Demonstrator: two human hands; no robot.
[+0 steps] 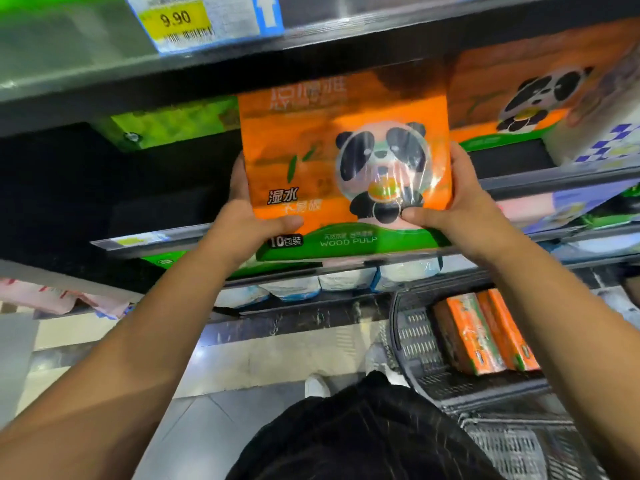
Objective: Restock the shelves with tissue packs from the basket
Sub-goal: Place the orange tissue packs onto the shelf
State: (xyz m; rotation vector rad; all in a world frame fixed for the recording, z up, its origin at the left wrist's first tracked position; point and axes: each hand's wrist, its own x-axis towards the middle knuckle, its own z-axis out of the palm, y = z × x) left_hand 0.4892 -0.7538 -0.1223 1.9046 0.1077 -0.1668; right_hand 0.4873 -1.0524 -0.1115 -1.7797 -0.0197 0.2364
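Right now both hands grip one orange tissue pack (343, 157), raised upright in front of the shelf (554, 176), panda print facing the camera. The left hand (249, 216) holds the lower left corner with its thumb across the front and its fingers behind the edge. The right hand (453, 202) mirrors it, thumb on the front and fingers wrapped round the right side. The pack is off the basket and looks not yet seated; whether its bottom edge touches the shelf lip I cannot tell.

Judgement: this is the placing step. A matching pack (512, 98) sits just to the right on the same shelf, a green pack (166, 123) lies further back on the left, and a dark gap (104, 174) lies open to the left.

To do it well:
- keep the pack level and square, print outward
- clear the bottom edge over the shelf lip, then slide straight back
- line it up flush beside the matching pack
- watch the upper shelf with the price tag (176, 20), since headroom looks tight
- the wrap is slick, so let go only once the pack rests

More orange packs (485, 334) stand in the basket (415, 341) at lower right, so the task is partway.
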